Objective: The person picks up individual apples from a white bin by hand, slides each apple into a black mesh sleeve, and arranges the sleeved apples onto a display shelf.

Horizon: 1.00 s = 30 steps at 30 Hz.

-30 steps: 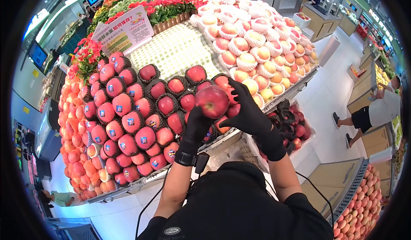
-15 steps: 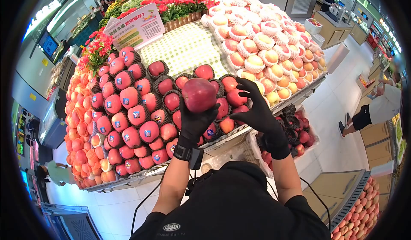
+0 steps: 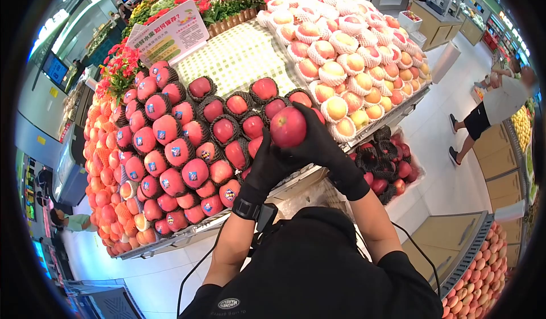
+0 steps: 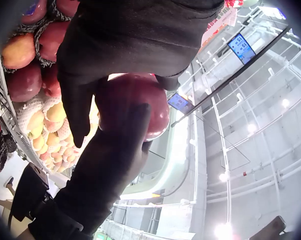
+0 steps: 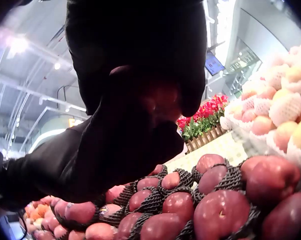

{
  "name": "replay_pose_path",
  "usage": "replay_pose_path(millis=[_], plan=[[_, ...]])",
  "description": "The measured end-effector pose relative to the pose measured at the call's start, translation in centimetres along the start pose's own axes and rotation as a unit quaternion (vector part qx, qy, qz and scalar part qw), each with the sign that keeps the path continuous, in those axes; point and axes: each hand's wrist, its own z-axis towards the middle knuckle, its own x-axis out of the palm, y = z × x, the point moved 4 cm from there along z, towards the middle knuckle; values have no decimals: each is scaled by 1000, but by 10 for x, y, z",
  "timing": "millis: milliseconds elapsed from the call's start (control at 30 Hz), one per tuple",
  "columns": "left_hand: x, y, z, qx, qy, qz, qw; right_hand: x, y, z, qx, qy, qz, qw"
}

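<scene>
A large red apple (image 3: 288, 127), without a net, is held between both black-gloved hands above the front of the display. My right hand (image 3: 318, 145) grips its right side, fingers curled over it. From the left and below, my left hand (image 3: 268, 162) holds it, one finger along its left edge. In the left wrist view the apple (image 4: 133, 102) sits between the left hand (image 4: 133, 37) and a finger of the right hand (image 4: 123, 135). The right wrist view leaves it mostly dark behind the gloves. Red apples in black foam nets (image 3: 223, 129) lie just beyond.
White-netted fruit (image 3: 352, 63) is heaped at the right, orange-netted fruit (image 3: 102, 182) at the left. A printed sign (image 3: 170, 33) stands behind a checkered cloth (image 3: 239, 57). Below the display edge sits a crate of red apples and black nets (image 3: 392, 162). One person (image 3: 500, 100) stands at right.
The apple rested on the left hand half a second ago with the right hand apart. Now it has shifted right, turned, and the right hand has closed in on it.
</scene>
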Motion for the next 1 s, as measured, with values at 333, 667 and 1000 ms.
replay_pose_path(millis=[333,667,1000], plan=[[-29,4,2,-61,-58,117,990,-46,-50,-20,168,-119,212,955],[-51,18,33,-71,-47,98,992,-73,-98,-68,195,-166,516,817],[-38,80,88,-95,-75,230,966,-156,-117,-146,197,-306,402,840]])
